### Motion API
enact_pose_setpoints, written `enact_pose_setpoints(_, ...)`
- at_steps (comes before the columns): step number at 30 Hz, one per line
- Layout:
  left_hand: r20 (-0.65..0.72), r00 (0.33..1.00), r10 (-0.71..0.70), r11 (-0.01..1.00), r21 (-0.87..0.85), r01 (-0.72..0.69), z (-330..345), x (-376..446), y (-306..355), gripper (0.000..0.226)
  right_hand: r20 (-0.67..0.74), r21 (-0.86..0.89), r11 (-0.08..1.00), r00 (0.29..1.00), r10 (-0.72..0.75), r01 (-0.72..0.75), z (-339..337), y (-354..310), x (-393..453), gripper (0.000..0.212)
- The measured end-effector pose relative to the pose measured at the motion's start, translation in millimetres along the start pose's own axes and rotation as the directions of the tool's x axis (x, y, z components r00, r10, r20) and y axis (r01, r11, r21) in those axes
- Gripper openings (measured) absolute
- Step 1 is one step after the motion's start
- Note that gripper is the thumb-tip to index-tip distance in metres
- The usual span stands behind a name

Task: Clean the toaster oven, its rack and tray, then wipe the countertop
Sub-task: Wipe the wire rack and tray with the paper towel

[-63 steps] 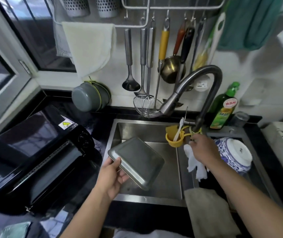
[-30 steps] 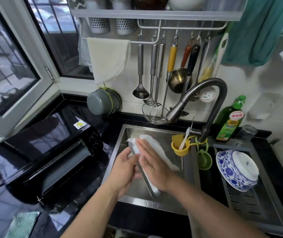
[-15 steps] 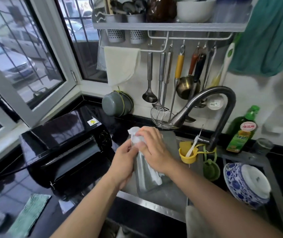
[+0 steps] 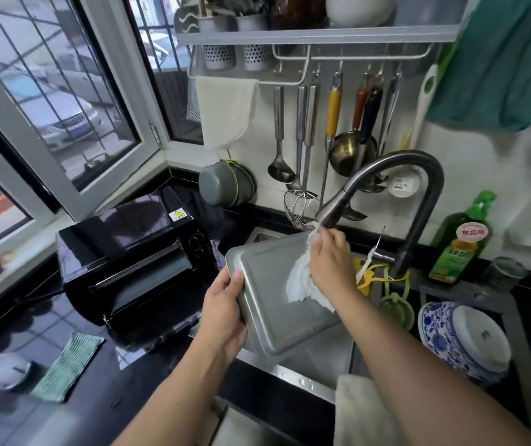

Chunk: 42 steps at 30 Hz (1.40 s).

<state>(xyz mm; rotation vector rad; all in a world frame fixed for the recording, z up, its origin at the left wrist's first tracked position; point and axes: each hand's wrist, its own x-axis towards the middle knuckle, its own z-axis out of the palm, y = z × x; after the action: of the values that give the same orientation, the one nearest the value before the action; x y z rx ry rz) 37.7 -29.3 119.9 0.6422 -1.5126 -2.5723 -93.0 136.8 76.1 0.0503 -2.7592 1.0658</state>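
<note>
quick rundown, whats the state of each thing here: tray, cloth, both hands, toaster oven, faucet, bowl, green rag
tray: held tilted over the sink, underside showing
white cloth: bunched, pressed against the tray
left hand: grips the tray's left edge
right hand: holds the cloth on the tray
toaster oven: on the countertop, door shut
faucet: no water seen running
blue-and-white bowl: upside down right of the sink
green rag: flat on the countertop

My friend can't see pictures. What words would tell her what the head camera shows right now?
A person's left hand holds a metal baking tray tilted over the sink while the right hand wipes it with a white cloth under the faucet. A black toaster oven sits on the dark countertop to the left.
</note>
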Motion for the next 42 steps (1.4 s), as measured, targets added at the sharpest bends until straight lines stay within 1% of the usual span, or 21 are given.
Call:
enact_pose_setpoints(1, -0.009, 1.0, 0.0, 1.0, -0.005, 0.0, 3.0, -0.1, -1.7, 0.031, 0.01, 0.007, 0.999, 0.999, 0.032, -0.032, 3.0, -4.9, 1.9, 0.045)
enact_pose_setpoints(3, -0.033, 0.999, 0.012, 1.0, -0.015, -0.012, 9.3, -0.8, -4.4, 0.031, 0.012, 0.008, 0.998, 0.998, 0.068, -0.068, 11.1, -16.7, 0.5, 0.06)
enact_pose_setpoints(5, -0.097, 0.995, 0.026, 0.999, -0.031, -0.029, 10.2, -3.3, -8.7, 0.03, 0.075, -0.033, 0.998, 0.996, 0.054, -0.052, 19.9, -18.7, -9.1, 0.071)
enact_pose_setpoints(7, -0.172, 0.985, 0.024, 0.998, -0.054, -0.034, 3.8, -5.2, -12.1, 0.03, 0.18, -0.049, 0.998, 0.982, 0.057, -0.049, 26.0, -6.8, -28.9, 0.071)
enact_pose_setpoints(8, -0.214, 0.977, 0.02, 0.997, -0.066, -0.035, 0.1, -4.8, -13.3, 0.03, 0.19, -0.073, 0.996, 0.98, 0.064, -0.051, 28.0, 3.5, -42.2, 0.071)
enact_pose_setpoints(11, -0.306, 0.952, -0.005, 0.995, -0.098, -0.026, -15.2, 2.4, -11.2, 0.029, 0.18, -0.25, 0.968, 0.983, 0.02, 0.026, 35.2, 26.7, -85.5, 0.072)
enact_pose_setpoints(12, -0.312, 0.95, -0.028, 0.994, -0.113, -0.008, -19.4, 4.3, -10.3, 0.028, 0.143, -0.268, 0.963, 0.99, 0.004, 0.035, 35.9, 30.8, -91.5, 0.069)
enact_pose_setpoints(15, -0.297, 0.95, -0.098, 0.988, -0.145, 0.056, -30.5, 3.0, -10.9, 0.026, -0.008, -0.225, 0.974, 1.0, -0.023, 0.021, 22.3, 37.1, -79.7, 0.051)
enact_pose_setpoints(18, -0.239, 0.963, -0.124, 0.988, -0.123, 0.096, -29.5, -0.5, -13.6, 0.029, 0.063, -0.153, 0.987, 0.997, -0.046, 0.055, 7.4, 22.0, -48.1, 0.039)
enact_pose_setpoints(22, -0.191, 0.976, -0.103, 0.993, -0.079, 0.089, -14.3, 2.3, -12.9, 0.031, 0.1, -0.119, 0.98, 0.984, -0.149, 0.16, 9.3, -12.5, -2.9, 0.043)
enact_pose_setpoints(26, -0.212, 0.976, -0.052, 0.998, -0.058, 0.041, -20.1, 12.7, 2.0, 0.032, 0.215, -0.144, 0.926, 0.924, -0.316, 0.35, 3.2, -10.8, 17.6, 0.045)
enact_pose_setpoints(29, -0.271, 0.962, -0.028, 0.993, -0.115, -0.003, -29.7, 16.7, 10.1, 0.03, 0.313, -0.085, 0.936, 0.901, -0.3, 0.341, 2.2, 2.3, 6.0, 0.052)
enact_pose_setpoints(30, -0.294, 0.955, -0.023, 0.99, -0.139, -0.019, -33.1, 18.9, 11.6, 0.029, 0.316, -0.063, 0.944, 0.904, -0.289, 0.324, 6.6, 6.1, -2.7, 0.055)
enact_pose_setpoints(32, -0.334, 0.942, -0.029, 0.982, -0.186, -0.036, -36.2, 23.1, 13.5, 0.028, 0.224, -0.03, 0.953, 0.931, -0.287, 0.301, 15.0, 14.8, -22.0, 0.055)
enact_pose_setpoints(34, -0.368, 0.927, -0.074, 0.971, -0.24, -0.017, -34.9, 26.3, 10.5, 0.027, 0.086, 0.041, 0.979, 0.975, -0.204, 0.201, 24.3, 22.3, -34.0, 0.05)
enact_pose_setpoints(36, -0.388, 0.913, -0.122, 0.961, -0.276, 0.011, -28.7, 24.5, 4.1, 0.026, -0.039, 0.204, 0.979, 0.999, 0.027, -0.019, 28.2, 16.8, -37.7, 0.052)
enact_pose_setpoints(37, -0.396, 0.907, -0.144, 0.956, -0.293, 0.024, -24.7, 23.5, 0.3, 0.025, -0.082, 0.333, 0.931, 0.979, 0.187, -0.15, 28.7, 10.3, -35.3, 0.051)
enact_pose_setpoints(38, -0.4, 0.902, -0.162, 0.951, -0.307, 0.035, -20.3, 21.9, -3.9, 0.025, -0.095, 0.45, 0.851, 0.933, 0.346, -0.27, 27.7, 3.7, -33.2, 0.048)
enact_pose_setpoints(39, -0.405, 0.897, -0.176, 0.945, -0.325, 0.039, -16.7, 20.8, -7.9, 0.024, -0.102, 0.527, 0.78, 0.886, 0.452, -0.337, 26.5, -3.2, -32.0, 0.045)
enact_pose_setpoints(40, -0.408, 0.893, -0.19, 0.936, -0.35, 0.039, -11.6, 19.8, -12.0, 0.024, -0.107, 0.571, 0.744, 0.867, 0.487, -0.348, 24.4, -9.1, -32.6, 0.043)
enact_pose_setpoints(42, -0.414, 0.887, -0.202, 0.913, -0.407, 0.018, -1.5, 19.8, -18.0, 0.025, -0.073, 0.581, 0.741, 0.886, 0.459, -0.336, 27.4, -19.4, -43.0, 0.048)
